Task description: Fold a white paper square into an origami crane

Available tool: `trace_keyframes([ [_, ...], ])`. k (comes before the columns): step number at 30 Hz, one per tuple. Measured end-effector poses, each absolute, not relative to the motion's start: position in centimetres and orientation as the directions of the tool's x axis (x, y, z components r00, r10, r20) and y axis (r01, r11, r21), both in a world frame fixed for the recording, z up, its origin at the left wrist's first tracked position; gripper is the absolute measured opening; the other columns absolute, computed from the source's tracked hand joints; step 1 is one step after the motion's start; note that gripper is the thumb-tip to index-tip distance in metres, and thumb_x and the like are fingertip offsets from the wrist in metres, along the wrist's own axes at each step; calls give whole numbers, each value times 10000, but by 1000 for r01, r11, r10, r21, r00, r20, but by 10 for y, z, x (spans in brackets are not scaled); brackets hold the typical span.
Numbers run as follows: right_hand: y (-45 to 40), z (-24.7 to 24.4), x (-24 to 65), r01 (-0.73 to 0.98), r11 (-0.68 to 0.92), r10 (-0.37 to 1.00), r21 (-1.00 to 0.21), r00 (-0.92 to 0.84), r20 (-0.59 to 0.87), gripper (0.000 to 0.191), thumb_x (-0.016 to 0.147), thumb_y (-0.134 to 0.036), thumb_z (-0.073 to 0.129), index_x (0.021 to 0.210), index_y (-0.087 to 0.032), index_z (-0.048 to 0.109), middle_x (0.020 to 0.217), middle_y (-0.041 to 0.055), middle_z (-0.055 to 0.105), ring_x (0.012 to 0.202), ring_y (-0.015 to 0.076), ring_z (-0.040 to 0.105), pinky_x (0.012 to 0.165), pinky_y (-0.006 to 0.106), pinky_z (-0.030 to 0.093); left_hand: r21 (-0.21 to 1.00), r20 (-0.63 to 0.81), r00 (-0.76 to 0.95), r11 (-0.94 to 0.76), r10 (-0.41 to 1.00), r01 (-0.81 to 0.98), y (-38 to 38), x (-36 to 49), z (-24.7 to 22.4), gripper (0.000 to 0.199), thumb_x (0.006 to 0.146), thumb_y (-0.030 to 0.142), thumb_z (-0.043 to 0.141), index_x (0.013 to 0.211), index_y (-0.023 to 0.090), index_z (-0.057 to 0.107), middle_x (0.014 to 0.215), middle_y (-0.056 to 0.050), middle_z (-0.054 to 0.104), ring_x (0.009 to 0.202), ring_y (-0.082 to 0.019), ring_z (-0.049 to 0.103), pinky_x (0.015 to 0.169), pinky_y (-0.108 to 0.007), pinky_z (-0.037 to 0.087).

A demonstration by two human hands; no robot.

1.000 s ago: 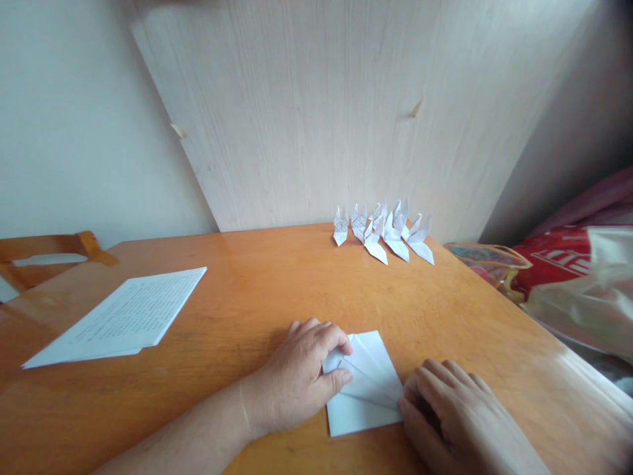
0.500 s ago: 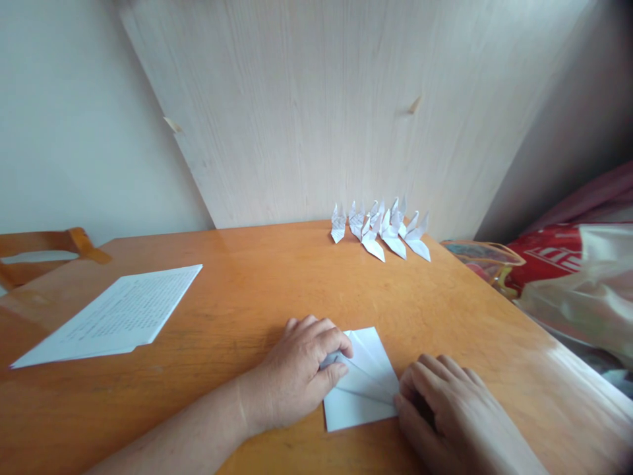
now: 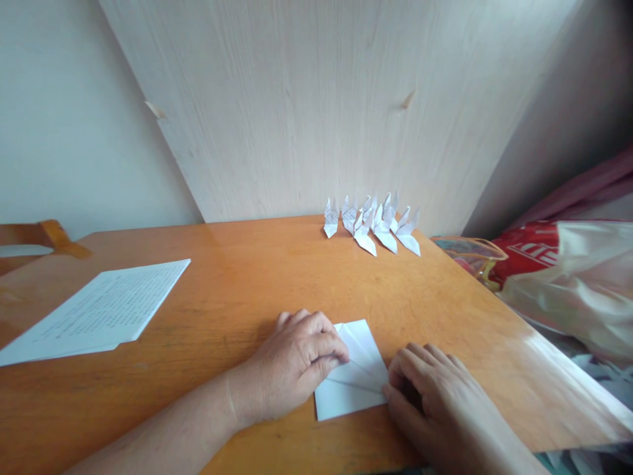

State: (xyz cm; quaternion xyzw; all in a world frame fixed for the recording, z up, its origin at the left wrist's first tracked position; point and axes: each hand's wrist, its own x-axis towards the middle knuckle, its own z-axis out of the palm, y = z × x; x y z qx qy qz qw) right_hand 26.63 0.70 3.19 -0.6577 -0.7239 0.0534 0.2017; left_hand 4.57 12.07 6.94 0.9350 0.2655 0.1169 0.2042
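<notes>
A folded square of white paper (image 3: 352, 400) with several creases lies flat on the table near its front. My left hand (image 3: 304, 359) rests over its left side, thumb and forefinger pinched together on a fold; the paper under the palm is hidden. On the right, my right hand (image 3: 430, 389) is curled with thumb and forefinger closed on the paper's right corner. The other fingers of both hands are bent.
Several folded paper cranes (image 3: 383, 231) stand at the back of the wooden table (image 3: 237, 277). A stack of printed sheets (image 3: 103, 310) lies at left. Beyond the right edge are a red bag (image 3: 531, 254) and a pale plastic bag (image 3: 588, 290). A panel (image 3: 297, 112) rises behind.
My left thumb and forefinger have closed together over the paper; the gap between them is gone. My right hand keeps its hold. The whole view has shifted slightly.
</notes>
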Motion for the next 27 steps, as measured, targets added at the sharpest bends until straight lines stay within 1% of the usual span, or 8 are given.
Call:
trace_keyframes([
  [4,7,33,268,927,106,984,-359,-45,174,137,866,-199,572,740,-227,527,744,-7,587,712,194,550,654,328,328,450,105,835,-775,540,444,121,46,70,162,983,236,550,1035,330,672,1075,40,632,1045,-163,536,911,-351,323],
  [9,6,40,270,904,55,995,-425,-14,101,96,857,-198,576,776,-226,532,762,-10,588,721,187,549,653,321,349,443,105,832,-775,544,451,122,47,69,154,978,243,556,1010,336,675,1056,45,626,1034,-165,535,903,-354,319],
  [12,6,44,271,889,47,998,-455,-23,59,83,843,-170,576,793,-225,540,788,-9,598,750,186,555,677,323,369,446,113,830,-774,547,449,122,47,68,151,975,246,560,996,340,677,1056,49,622,1030,-161,535,901,-350,319],
  [16,7,48,272,884,40,999,-465,-33,23,98,835,-133,559,797,-222,542,806,-7,607,771,186,553,694,327,375,448,117,831,-776,543,444,123,46,67,156,977,252,555,1004,342,680,1060,43,619,1037,-163,534,907,-350,320],
  [22,7,53,275,868,44,999,-494,-49,2,137,846,-90,526,804,-220,540,818,-9,610,768,170,539,696,318,381,435,109,836,-782,537,446,123,46,67,161,980,273,548,1022,354,681,1060,37,620,1039,-175,538,911,-364,327],
  [27,6,52,277,863,44,999,-503,-46,9,133,855,-98,518,816,-224,535,823,-9,612,774,172,549,698,320,396,424,115,842,-792,527,439,125,47,66,163,982,284,542,1020,347,687,1062,27,628,1042,-191,540,906,-371,331],
])
